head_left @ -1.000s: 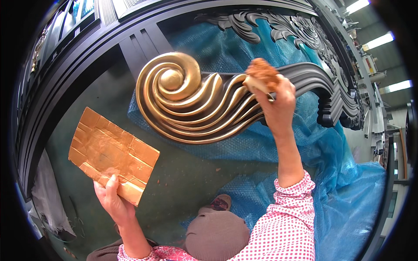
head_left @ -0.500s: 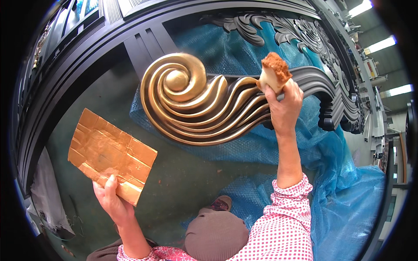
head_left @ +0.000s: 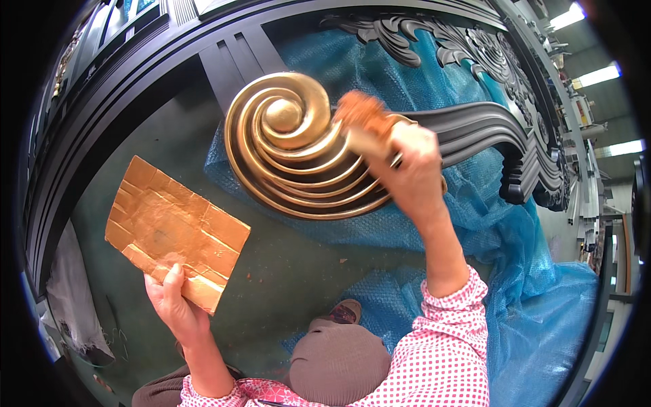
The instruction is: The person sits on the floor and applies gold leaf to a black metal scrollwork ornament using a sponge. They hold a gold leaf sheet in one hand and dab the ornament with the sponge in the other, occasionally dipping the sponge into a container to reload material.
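My left hand point(head_left: 178, 308) grips the lower edge of a creased, gold-coated piece of cardboard point(head_left: 180, 220), thumb on top. In my right hand point(head_left: 410, 169) is a sponge point(head_left: 366, 129), pale on one part and orange-brown on another, smeared by motion. The sponge lies over the upper right of a carved scroll point(head_left: 283, 117), next to its spiral. Whether it presses on the surface, I cannot tell. Gold covers the scroll's spiral and raised ridges, with dark grooves between them. My right hand and forearm hide part of its right end.
A grey moulded rail point(head_left: 475, 129) runs right from the scroll. Beyond are a dark frame point(head_left: 122, 88) and grey carved leaf ornament point(head_left: 468, 47). Blue bubble wrap point(head_left: 542, 319) drapes behind, below and to the right. White sheeting point(head_left: 74, 292) lies at left; my knee point(head_left: 339, 363) is near.
My right hand has swept left with the sponge, from the scroll's right end toward the spiral. My left hand and the cardboard have barely moved.
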`<state>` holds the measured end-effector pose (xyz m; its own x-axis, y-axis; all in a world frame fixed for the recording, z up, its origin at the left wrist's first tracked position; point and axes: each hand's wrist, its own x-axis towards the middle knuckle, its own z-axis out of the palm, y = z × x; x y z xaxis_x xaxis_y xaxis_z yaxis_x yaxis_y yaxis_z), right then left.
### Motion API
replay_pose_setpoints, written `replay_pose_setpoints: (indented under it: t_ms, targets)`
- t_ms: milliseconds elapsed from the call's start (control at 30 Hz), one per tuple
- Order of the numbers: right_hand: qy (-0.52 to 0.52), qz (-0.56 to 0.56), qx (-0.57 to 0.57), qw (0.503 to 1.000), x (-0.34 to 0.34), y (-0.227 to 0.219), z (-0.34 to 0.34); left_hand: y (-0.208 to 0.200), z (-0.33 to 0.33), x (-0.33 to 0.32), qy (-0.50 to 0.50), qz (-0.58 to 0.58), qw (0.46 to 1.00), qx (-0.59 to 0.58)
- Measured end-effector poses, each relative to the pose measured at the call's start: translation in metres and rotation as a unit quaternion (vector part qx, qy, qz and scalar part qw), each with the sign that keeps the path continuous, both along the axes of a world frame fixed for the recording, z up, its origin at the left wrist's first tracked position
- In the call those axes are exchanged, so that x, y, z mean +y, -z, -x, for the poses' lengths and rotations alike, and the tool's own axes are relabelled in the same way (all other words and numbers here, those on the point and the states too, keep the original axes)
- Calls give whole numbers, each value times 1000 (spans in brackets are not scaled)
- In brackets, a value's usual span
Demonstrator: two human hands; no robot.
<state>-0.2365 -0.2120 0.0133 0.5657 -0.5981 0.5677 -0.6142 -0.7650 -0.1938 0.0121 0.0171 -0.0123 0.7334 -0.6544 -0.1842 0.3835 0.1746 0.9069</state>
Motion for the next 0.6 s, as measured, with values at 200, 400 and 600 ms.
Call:
replay_pose_setpoints:
  t_ms: [200, 400, 600]
  targets:
    - [59, 12, -12, 998, -5, -10, 0, -2, 0, -1, 4, -7, 1000, -13]
    - [6, -86, -66, 994, 36, -11, -5, -2, -1, 1, -5, -28, 999, -18]
    - [68, -69, -83, 992, 38, -9, 13, -4, -4, 2, -6, -3, 1000, -11]
